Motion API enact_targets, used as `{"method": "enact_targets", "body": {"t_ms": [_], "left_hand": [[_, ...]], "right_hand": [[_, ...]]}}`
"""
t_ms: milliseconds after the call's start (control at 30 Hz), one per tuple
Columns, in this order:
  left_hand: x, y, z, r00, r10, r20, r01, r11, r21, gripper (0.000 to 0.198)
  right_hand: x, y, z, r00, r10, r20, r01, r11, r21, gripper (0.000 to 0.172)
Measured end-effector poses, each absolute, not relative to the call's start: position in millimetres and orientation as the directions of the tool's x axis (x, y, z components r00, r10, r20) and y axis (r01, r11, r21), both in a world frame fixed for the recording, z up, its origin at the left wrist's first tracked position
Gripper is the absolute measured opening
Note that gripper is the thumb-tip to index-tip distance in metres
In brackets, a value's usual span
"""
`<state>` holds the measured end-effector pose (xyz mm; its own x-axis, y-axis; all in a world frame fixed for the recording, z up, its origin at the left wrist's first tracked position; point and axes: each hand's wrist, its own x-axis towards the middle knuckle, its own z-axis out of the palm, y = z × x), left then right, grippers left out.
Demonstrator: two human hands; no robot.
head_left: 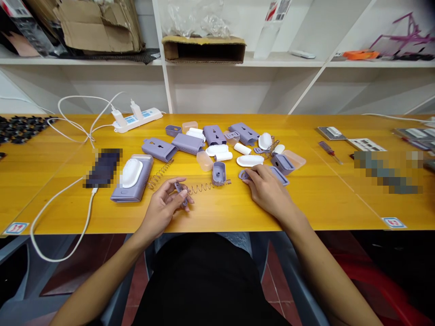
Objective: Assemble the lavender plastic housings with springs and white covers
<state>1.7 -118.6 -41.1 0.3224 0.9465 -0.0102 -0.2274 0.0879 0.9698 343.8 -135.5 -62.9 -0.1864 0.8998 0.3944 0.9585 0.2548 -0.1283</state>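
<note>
My left hand (166, 203) lies palm up on the yellow table (306, 203), its fingers pinched on a small purple plastic part (179, 189). A thin metal spring (208, 185) lies just right of it. My right hand (265, 185) rests palm down, fingers curled onto a small purple piece (244, 174) beside a flat purple part (280, 175). In front of both hands are several purple housings (187, 143), white caps (250, 160) and a small purple cup (219, 172).
An assembled purple unit with a white top (133, 177) and a second spring (159, 174) lie left of my hands. A phone on a white cable (103, 168), a power strip (137, 120), a screwdriver (330, 152) and shelves with a cardboard box (204, 49) surround the work area.
</note>
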Motion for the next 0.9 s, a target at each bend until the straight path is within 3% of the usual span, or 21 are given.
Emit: {"method": "enact_targets", "body": {"t_ms": [133,300,633,733,900], "left_hand": [[1,-118,-42,0.335,0.942,-0.009,-0.220,0.087,0.972,0.047],[2,-118,-41,0.336,0.942,-0.001,-0.227,0.082,0.970,0.048],[1,-114,-45,0.281,0.959,0.024,-0.243,0.047,0.969,0.045],[1,-108,-34,0.256,0.965,0.062,-0.225,-0.003,0.974,0.045],[5,-86,5,0.275,0.923,0.269,-0.138,-0.239,0.961,0.042]], "right_hand": [[345,-135,-60,-0.199,0.876,0.440,0.970,0.239,-0.036,0.038],[343,-139,-57,-0.230,0.798,0.557,0.910,0.380,-0.167,0.038],[311,-102,-37,-0.410,0.856,0.315,0.761,0.512,-0.400,0.093],[303,-87,-41,-0.392,0.864,0.317,0.717,0.503,-0.483,0.075],[304,-81,-39,-0.300,0.871,0.389,0.543,0.491,-0.681,0.078]]}}
